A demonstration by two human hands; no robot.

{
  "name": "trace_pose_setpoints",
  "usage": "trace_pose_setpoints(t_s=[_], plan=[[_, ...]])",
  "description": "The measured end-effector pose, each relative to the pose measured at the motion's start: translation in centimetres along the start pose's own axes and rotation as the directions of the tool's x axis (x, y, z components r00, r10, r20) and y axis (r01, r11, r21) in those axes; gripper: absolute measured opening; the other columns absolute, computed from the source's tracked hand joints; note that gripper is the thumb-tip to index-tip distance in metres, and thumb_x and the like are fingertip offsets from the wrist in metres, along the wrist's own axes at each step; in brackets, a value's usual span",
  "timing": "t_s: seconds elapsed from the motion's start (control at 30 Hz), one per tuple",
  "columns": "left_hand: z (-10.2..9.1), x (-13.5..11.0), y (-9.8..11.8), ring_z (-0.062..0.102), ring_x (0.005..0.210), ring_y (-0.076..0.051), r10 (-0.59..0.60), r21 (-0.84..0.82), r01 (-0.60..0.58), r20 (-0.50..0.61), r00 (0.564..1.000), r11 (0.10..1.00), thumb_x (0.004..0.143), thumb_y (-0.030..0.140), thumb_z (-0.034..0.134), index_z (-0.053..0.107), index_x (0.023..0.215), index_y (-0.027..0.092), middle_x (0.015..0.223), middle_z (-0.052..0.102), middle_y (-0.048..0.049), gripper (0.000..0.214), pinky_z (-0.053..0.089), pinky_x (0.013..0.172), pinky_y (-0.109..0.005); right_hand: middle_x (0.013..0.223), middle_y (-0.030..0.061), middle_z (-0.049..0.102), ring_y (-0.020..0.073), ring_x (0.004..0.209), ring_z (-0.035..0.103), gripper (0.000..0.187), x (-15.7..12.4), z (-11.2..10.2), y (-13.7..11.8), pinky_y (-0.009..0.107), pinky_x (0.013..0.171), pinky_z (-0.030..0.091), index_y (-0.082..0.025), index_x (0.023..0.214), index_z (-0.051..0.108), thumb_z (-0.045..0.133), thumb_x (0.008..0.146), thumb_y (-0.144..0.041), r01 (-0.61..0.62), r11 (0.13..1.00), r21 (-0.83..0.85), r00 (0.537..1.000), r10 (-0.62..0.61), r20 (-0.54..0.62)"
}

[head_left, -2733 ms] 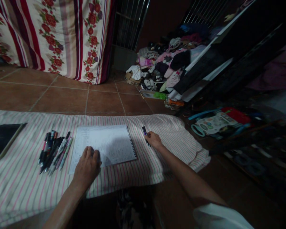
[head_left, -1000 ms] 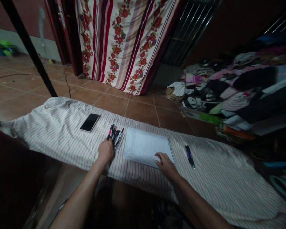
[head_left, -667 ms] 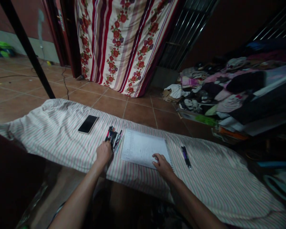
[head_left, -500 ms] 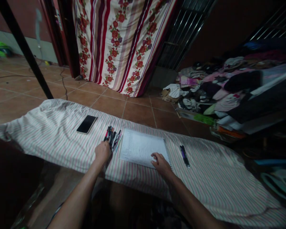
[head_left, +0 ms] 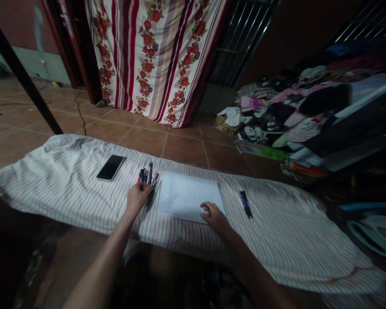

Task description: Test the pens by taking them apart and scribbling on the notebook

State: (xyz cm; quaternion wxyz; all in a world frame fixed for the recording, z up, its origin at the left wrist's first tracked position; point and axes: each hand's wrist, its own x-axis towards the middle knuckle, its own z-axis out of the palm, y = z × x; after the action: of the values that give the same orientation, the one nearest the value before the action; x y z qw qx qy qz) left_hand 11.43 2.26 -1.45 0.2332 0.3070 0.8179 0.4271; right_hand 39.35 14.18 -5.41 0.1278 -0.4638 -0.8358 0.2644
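Observation:
My left hand (head_left: 137,198) is closed at the near end of a bunch of pens (head_left: 143,175), its fingertips pinching a dark pen (head_left: 150,172) that points away from me. A lighter, purple-tipped pen (head_left: 156,180) lies beside it. Part of the bunch is hidden under the fingers. To the right of the pens lies a spiral notebook (head_left: 183,195) with a pale, faintly printed page. My right hand (head_left: 214,216) rests on its lower right part, fingers loosely bent and apart, holding nothing. Farther right, a pair of dark and purple pens (head_left: 246,206) lies on the cloth.
A smartphone (head_left: 112,167) with a dark screen lies left of the pens. Striped cloth (head_left: 292,231) covers the surface. Beyond it are a tiled floor (head_left: 183,146), a floral curtain (head_left: 151,60) and, at right, a heap of clothes (head_left: 286,107). A dark pole (head_left: 25,73) slants at left.
The dark pen at my left fingertips has shifted and stands apart from the bunch. My right hand stays on the notebook. The whole view has moved slightly.

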Motion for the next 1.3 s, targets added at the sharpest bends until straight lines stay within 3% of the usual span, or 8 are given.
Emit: trace_pose_setpoints(t_s=[0.2, 0.33, 0.37, 0.47, 0.63, 0.93, 1.13, 1.3], plan=[[2.9, -0.7, 1.5, 0.032, 0.034, -0.003, -0.015, -0.549, 0.12, 0.192, 0.981, 0.827, 0.069, 0.047, 0.05, 0.056, 0.07, 0.013, 0.054, 0.055, 0.001, 0.034, 0.021, 0.036, -0.018, 0.072, 0.0048, 0.061, 0.0182, 0.068, 0.056, 0.014, 0.8, -1.5, -2.3, 0.031, 0.069, 0.042, -0.017, 0.075, 0.062, 0.054, 0.065, -0.023, -0.037, 0.991, 0.126, 0.999, 0.041, -0.027], [4.3, -1.3, 2.5, 0.044, 0.041, -0.004, -0.008, -0.726, 0.211, 0.272, 0.962, 0.654, 0.059, 0.04, 0.063, 0.055, 0.068, 0.012, 0.056, 0.056, 0.0002, 0.03, 0.019, 0.035, -0.016, 0.067, 0.003, 0.063, 0.015, 0.057, 0.058, 0.027, 0.8, -0.7, -5.4, 0.025, 0.049, 0.041, -0.016, 0.089, 0.059, 0.042, 0.076, -0.032, -0.092, 0.948, 0.304, 0.994, 0.106, -0.031], [4.6, -1.4, 2.8, 0.048, 0.045, -0.005, -0.007, -0.752, 0.231, 0.288, 0.958, 0.618, 0.057, 0.038, 0.065, 0.055, 0.068, 0.012, 0.057, 0.057, -0.0002, 0.029, 0.02, 0.035, -0.015, 0.065, 0.0028, 0.063, 0.0146, 0.055, 0.057, 0.026, 0.8, -0.3, -6.3, 0.024, 0.045, 0.039, -0.016, 0.089, 0.059, 0.045, 0.074, -0.031, -0.105, 0.88, 0.464, 0.992, 0.128, -0.019], [5.5, -1.9, 3.4, 0.053, 0.049, -0.006, -0.004, -0.798, 0.283, 0.332, 0.943, 0.532, 0.057, 0.032, 0.068, 0.055, 0.067, 0.012, 0.057, 0.059, -0.0005, 0.026, 0.023, 0.036, -0.013, 0.065, 0.0017, 0.064, 0.0146, 0.057, 0.059, 0.031, 0.5, 0.9, -8.4, 0.022, 0.044, 0.039, -0.016, 0.093, 0.056, 0.055, 0.068, -0.035, -0.077, 0.683, 0.726, 0.995, 0.104, 0.007], [6.8, -2.7, 4.0, 0.057, 0.055, -0.007, 0.019, -0.831, 0.345, 0.392, 0.92, 0.437, 0.056, 0.027, 0.072, 0.052, 0.062, 0.013, 0.057, 0.06, 0.0003, 0.026, 0.031, 0.04, -0.012, 0.067, 0.0016, 0.065, 0.0146, 0.06, 0.06, 0.036, 0.5, 1.7, -10.0, 0.023, 0.049, 0.043, -0.016, 0.095, 0.055, 0.063, 0.065, -0.035, -0.059, 0.538, 0.841, 0.993, 0.114, -0.004], [7.9, -3.3, 4.5, 0.06, 0.057, -0.008, 0.055, -0.846, 0.361, 0.414, 0.909, 0.392, 0.059, 0.022, 0.074, 0.055, 0.063, 0.013, 0.058, 0.062, 0.001, 0.021, 0.037, 0.042, -0.012, 0.065, 0.0018, 0.063, 0.0113, 0.054, 0.054, 0.024, 0.5, 1.5, -10.0, 0.024, 0.049, 0.04, -0.015, 0.082, 0.062, 0.062, 0.067, -0.034, -0.03, 0.458, 0.889, 0.953, 0.282, -0.114], [8.0, -3.3, 4.5, 0.065, 0.062, -0.011, -0.013, -0.847, 0.391, 0.414, 0.91, 0.36, 0.064, 0.016, 0.072, 0.062, 0.084, 0.012, 0.065, 0.065, -0.0005, 0.022, 0.042, 0.042, -0.012, 0.055, -0.0012, 0.058, 0.0116, 0.053, 0.052, 0.024, 1.2, 0.8, -8.7, 0.024, 0.051, 0.039, -0.015, 0.079, 0.065, 0.065, 0.063, -0.032, -0.075, 0.468, 0.88, 0.945, 0.316, -0.087], [8.7, -3.5, 5.2, 0.068, 0.067, -0.014, -0.051, -0.857, 0.415, 0.421, 0.906, 0.307, 0.068, 0.007, 0.067, 0.062, 0.078, 0.011, 0.068, 0.068, -0.0027, 0.013, 0.053, 0.06, -0.018, 0.061, -0.002, 0.058, 0.0083, 0.055, 0.05, 0.031, 1.7, 0.1, -8.3, 0.021, 0.052, 0.037, -0.016, 0.084, 0.065, 0.069, 0.06, -0.035, -0.145, 0.291, 0.946, 0.936, 0.35, 0.036]])
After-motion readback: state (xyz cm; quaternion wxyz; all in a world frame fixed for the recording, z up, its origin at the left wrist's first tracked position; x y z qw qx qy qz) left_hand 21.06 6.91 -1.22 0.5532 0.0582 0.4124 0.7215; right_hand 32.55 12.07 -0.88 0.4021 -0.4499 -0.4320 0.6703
